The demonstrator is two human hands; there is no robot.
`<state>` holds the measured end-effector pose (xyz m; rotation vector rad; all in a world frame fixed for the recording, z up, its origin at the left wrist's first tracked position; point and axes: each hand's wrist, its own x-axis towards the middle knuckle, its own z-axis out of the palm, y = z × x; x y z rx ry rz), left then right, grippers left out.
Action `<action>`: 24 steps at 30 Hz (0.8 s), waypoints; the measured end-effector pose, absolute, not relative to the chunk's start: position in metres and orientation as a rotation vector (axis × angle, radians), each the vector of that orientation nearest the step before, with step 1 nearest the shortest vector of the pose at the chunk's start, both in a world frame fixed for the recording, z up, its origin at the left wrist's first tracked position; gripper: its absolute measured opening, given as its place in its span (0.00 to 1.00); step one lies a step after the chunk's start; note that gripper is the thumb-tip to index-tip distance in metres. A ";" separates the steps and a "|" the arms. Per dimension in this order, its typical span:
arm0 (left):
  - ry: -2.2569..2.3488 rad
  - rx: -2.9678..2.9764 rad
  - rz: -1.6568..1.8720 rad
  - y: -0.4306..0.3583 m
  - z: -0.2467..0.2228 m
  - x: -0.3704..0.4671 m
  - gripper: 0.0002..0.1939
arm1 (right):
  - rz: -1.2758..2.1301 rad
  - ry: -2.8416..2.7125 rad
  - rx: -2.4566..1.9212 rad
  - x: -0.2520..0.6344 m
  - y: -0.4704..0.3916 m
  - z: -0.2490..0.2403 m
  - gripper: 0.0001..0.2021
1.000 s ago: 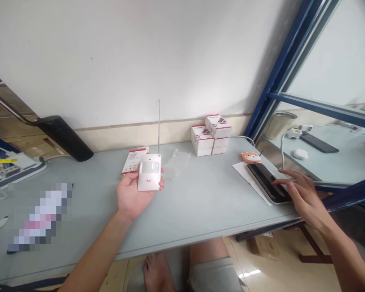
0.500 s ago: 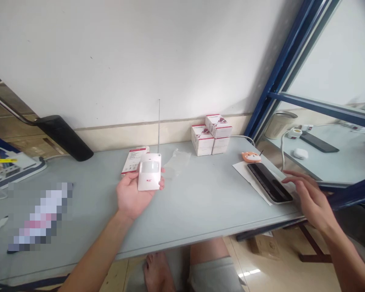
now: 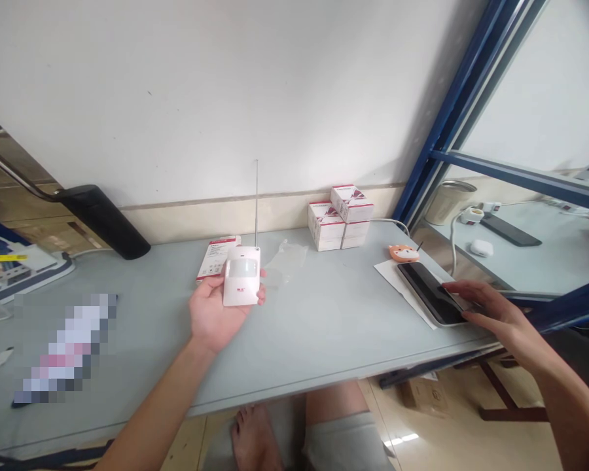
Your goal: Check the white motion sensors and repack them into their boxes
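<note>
My left hand (image 3: 218, 317) is wrapped round a white motion sensor (image 3: 241, 291), held upright above the table with its domed window facing me. From the sensor's top right corner a thin metal antenna (image 3: 256, 203) stands straight up. My right hand (image 3: 485, 306) is at the right edge of a dark-screened phone (image 3: 429, 293), its fingers apart, a fingertip over the edge and the thumb by the near corner. Under the phone lies a white sheet of paper (image 3: 387, 275). Behind the sensor a flat white-and-red box (image 3: 216, 258) is partly covered.
A clear plastic bag (image 3: 289, 261) lies right of the sensor. Several small boxes (image 3: 341, 226) are stacked by the wall. Near the phone sits an orange animal-faced object (image 3: 403, 252). A black lamp head (image 3: 105, 222) leans at left, near a power strip (image 3: 53, 271). A blue-framed mirror (image 3: 530, 163) stands at right.
My right hand has moved left and slightly down onto the phone's right edge, its thumb now by the near corner. My left hand still holds the sensor in about the same place.
</note>
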<state>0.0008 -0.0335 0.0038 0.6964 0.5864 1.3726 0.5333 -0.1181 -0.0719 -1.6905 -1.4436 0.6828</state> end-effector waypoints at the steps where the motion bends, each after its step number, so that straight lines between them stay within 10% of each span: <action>1: 0.587 0.695 1.370 -0.033 0.004 0.001 0.26 | 0.688 -1.436 -1.682 0.533 -0.118 -0.072 0.25; 24: 0.582 0.654 1.361 -0.033 0.003 -0.001 0.25 | 0.285 -1.603 -1.622 0.525 -0.121 -0.077 0.15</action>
